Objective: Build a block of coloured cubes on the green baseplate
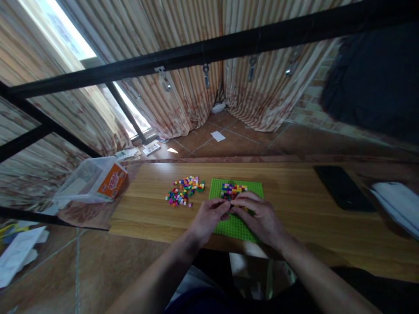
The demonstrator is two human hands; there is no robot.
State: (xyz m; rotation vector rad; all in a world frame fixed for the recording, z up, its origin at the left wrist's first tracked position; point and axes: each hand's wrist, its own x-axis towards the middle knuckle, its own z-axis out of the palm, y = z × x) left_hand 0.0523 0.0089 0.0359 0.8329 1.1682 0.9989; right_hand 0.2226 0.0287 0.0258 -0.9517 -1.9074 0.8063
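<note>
A green studded baseplate (235, 226) lies on the wooden table, with a block of small coloured building bricks (233, 187) set on it. Over the near edge of that block, my left hand (209, 216) and my right hand (262, 216) meet with fingertips almost touching. Thumb and fingers of each hand are pinched together. Whatever is between them is too small and too covered to make out. My fingers hide part of the brick block. Left of the baseplate, loose coloured bricks (185, 191) are spread in a pile.
On the wooden table (147, 218), a black phone-like slab (342, 187) lies at the right beside a white item (397, 205). A clear plastic box (93, 181) with an orange label stands off the left end. A dark metal bar (183, 54) crosses in front of the curtains.
</note>
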